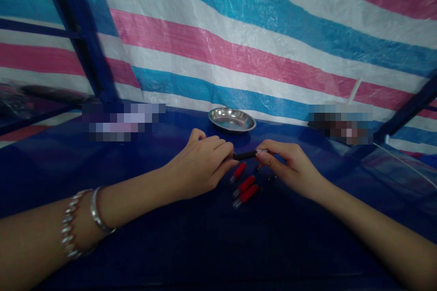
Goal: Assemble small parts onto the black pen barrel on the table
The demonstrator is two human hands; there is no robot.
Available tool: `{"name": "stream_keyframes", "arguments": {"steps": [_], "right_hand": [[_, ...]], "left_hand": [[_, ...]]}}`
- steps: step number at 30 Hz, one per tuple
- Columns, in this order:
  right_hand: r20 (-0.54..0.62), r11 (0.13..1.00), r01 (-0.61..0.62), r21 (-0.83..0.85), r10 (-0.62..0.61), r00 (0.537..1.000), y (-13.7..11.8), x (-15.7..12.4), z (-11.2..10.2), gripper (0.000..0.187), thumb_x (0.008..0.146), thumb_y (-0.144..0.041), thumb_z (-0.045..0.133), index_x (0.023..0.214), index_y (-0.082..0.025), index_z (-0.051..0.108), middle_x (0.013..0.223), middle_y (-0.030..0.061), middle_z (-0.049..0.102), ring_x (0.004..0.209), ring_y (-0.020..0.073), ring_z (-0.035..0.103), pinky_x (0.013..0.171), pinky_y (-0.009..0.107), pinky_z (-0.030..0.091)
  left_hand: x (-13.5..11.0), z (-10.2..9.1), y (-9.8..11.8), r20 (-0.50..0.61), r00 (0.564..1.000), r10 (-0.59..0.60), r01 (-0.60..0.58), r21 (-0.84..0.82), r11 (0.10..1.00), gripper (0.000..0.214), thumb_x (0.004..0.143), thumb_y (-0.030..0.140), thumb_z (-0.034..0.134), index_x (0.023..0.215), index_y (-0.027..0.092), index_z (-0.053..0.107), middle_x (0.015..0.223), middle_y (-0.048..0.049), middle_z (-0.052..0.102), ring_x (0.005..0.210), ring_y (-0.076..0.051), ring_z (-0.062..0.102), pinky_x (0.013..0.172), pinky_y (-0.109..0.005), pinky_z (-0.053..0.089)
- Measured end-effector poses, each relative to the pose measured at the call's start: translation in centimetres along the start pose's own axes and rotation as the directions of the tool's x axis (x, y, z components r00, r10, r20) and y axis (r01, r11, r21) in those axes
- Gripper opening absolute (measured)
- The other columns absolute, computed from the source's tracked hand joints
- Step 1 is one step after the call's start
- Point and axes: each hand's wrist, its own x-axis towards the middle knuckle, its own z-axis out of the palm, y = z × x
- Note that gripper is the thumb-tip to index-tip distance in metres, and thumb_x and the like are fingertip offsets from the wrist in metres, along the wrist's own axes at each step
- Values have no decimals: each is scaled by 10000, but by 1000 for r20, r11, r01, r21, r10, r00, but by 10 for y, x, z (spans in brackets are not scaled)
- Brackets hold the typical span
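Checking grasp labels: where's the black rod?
Head view, just below and right of centre: the black rod is held between left hand and right hand, just above the red pieces in frame.

Dim, soft blur, faint sheen on sheeting (pixel 239 59).

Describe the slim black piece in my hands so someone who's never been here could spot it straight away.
On the blue table, find the round metal dish by the striped sheet. On its near side, your left hand and right hand hold the slim black piece between them. Unlike the red pieces lying nearby, it is black and held at both ends.
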Motion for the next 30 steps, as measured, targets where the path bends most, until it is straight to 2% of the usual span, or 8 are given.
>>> {"name": "stream_keyframes", "arguments": {"steps": [9, 19, 25, 30], "right_hand": [[2, 1000, -4, -5, 4, 1000, 0, 0, -1, 228, 846, -286, 380, 694, -163, 498, 624, -4, 510, 586, 98, 471, 543, 214, 330], [16, 1000, 13, -14, -13, 1000, -1, 0, 1, 225, 846, -279, 383, 697, -159, 502, 611, -12, 488, 570, 89, 458, 541, 207, 332], [128, 999, 15, -49, -9, 992, -2, -1, 2, 225, 849, -278, 373, 735, -157, 524, 657, 6, 533, 608, 101, 481, 563, 218, 344], [241, 999, -12, -53, 24, 970, -3, -3, 6, 201, 835, -277, 405, 729, -160, 530, 653, 7, 545, 596, 105, 491, 549, 220, 352]], "left_hand": [[0, 0, 0, -13, 1000, -10, 10, 13, 1000, 212, 860, 271, 311, 786, 151, 470, 730, -16, 549, 636, -140, 452, 641, -327, 242], [1, 0, 0, 51, 998, -22, 22, -7, 1000, 197, 855, 276, 335, 783, 152, 470, 733, -11, 547, 654, -145, 462, 662, -335, 242], [0, 1, 0, 185, 983, 2, -1, -9, 1000, 176, 846, 264, 368, 806, 152, 498, 765, -22, 544, 682, -151, 477, 652, -320, 250], [-4, 6, -1, 199, 980, 24, -26, 7, 1000, 153, 839, 259, 393, 827, 157, 506, 790, -31, 547, 722, -168, 482, 634, -310, 252]]}}
